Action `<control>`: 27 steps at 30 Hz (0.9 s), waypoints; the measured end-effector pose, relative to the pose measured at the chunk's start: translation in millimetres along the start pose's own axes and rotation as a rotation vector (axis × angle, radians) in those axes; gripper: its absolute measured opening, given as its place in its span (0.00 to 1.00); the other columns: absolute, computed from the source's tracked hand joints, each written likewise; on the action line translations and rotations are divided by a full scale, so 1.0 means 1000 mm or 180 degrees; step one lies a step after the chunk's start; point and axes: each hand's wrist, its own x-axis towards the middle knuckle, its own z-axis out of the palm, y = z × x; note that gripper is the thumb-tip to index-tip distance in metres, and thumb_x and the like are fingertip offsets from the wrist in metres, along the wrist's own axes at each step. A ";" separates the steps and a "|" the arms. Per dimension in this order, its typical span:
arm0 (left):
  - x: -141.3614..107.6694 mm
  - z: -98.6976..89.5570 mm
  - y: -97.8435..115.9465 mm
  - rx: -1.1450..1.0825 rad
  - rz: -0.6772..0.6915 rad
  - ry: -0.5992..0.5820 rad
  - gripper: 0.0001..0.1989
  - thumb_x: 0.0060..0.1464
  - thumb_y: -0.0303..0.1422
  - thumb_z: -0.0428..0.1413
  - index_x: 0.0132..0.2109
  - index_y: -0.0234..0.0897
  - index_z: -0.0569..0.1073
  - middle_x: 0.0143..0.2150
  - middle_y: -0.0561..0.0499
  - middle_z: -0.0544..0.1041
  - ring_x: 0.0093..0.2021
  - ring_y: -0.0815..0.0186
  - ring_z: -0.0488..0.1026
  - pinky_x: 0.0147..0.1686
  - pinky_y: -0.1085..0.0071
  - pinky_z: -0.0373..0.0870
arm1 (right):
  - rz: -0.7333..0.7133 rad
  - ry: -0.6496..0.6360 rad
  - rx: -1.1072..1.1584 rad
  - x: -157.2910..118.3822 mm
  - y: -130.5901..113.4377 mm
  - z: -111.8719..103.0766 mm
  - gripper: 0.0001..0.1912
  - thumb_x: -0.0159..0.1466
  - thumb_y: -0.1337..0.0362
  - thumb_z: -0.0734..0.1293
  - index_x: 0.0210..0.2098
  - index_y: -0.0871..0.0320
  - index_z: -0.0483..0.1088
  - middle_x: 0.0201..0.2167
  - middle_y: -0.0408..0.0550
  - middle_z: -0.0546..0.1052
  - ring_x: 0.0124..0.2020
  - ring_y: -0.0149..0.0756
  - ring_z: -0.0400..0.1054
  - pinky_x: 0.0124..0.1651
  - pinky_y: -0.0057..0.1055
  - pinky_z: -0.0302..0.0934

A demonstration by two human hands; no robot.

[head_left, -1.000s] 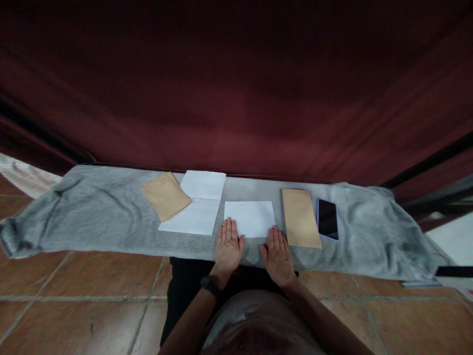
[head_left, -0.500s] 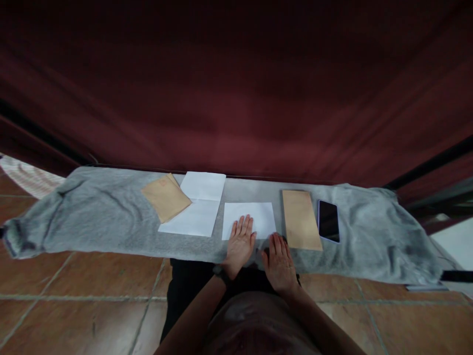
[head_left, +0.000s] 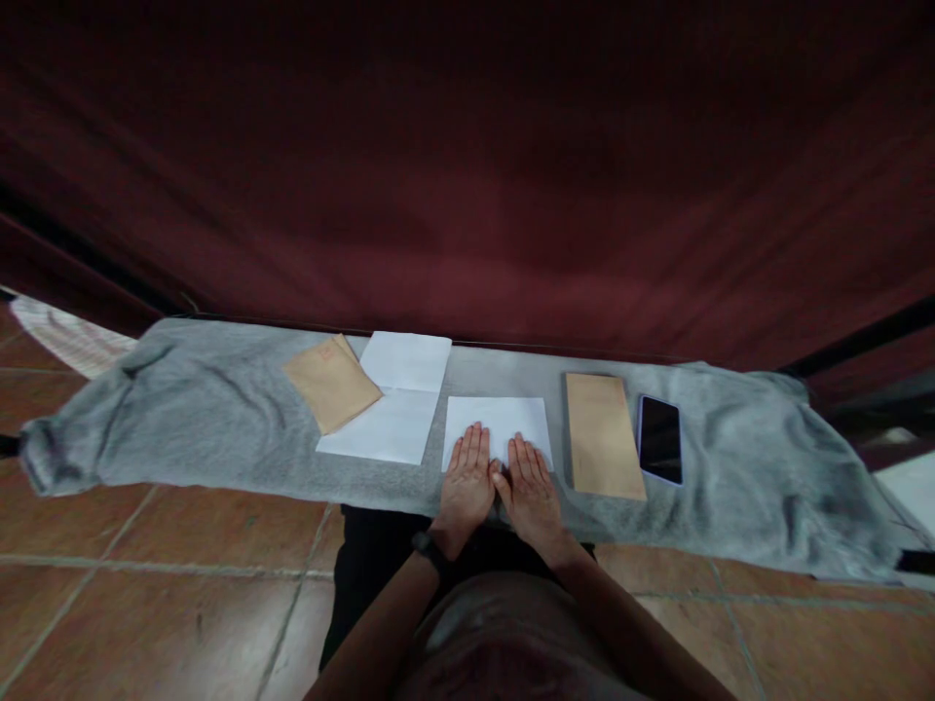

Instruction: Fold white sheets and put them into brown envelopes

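Observation:
A folded sheet of white paper (head_left: 500, 409) lies in front of me on the grey cloth. My left hand (head_left: 468, 479) rests flat on its near left part, fingers stretched out. Beside it my right hand (head_left: 532, 490) is also flat, its fingers on the paper's near right part; the two thumbs are close together or touching. The hands cover the near edge of the sheet. To the right lies a brown envelope (head_left: 605, 436). On the left, more brown envelopes (head_left: 332, 385) overlap an unfolded white sheet (head_left: 405, 414) with a crease across it.
A phone (head_left: 659, 438) with a dark screen lies right of the single envelope. The grey cloth (head_left: 219, 419) covers a long narrow surface. Behind it hangs dark red fabric (head_left: 467, 224). Tiled floor (head_left: 241, 531) shows below the near edge.
My right hand has moved left and up, from the paper's near right corner onto the sheet, next to my left hand. My left hand has shifted slightly left and stays flat on the paper.

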 end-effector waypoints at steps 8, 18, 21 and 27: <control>-0.009 -0.004 -0.004 -0.0031 -0.0585 0.0314 0.32 0.68 0.34 0.44 0.73 0.24 0.50 0.73 0.34 0.56 0.74 0.52 0.50 0.70 0.50 0.54 | 0.0183 0.0162 -0.0224 -0.007 0.013 0.000 0.39 0.75 0.52 0.55 0.74 0.71 0.39 0.73 0.69 0.51 0.73 0.54 0.49 0.70 0.52 0.52; -0.018 -0.005 -0.011 -0.0014 -0.0883 0.0406 0.30 0.68 0.33 0.43 0.72 0.22 0.53 0.71 0.29 0.58 0.73 0.49 0.55 0.70 0.48 0.55 | 0.0386 0.0295 -0.0276 -0.016 0.018 -0.002 0.38 0.75 0.54 0.55 0.74 0.70 0.39 0.72 0.70 0.54 0.72 0.55 0.51 0.69 0.52 0.55; -0.011 -0.009 -0.009 0.0035 -0.0790 0.0330 0.29 0.69 0.32 0.42 0.72 0.23 0.55 0.72 0.32 0.59 0.74 0.51 0.52 0.71 0.50 0.52 | 0.0427 0.0299 -0.0207 -0.015 0.018 -0.005 0.35 0.76 0.55 0.54 0.74 0.70 0.41 0.71 0.70 0.55 0.72 0.54 0.51 0.68 0.53 0.55; 0.026 -0.011 -0.001 -0.0087 -0.0203 -0.0097 0.28 0.69 0.32 0.40 0.72 0.26 0.54 0.74 0.39 0.55 0.75 0.57 0.47 0.72 0.55 0.51 | 0.0019 0.0021 0.0202 0.020 0.012 -0.008 0.28 0.76 0.60 0.49 0.71 0.67 0.53 0.71 0.61 0.59 0.73 0.47 0.49 0.71 0.51 0.51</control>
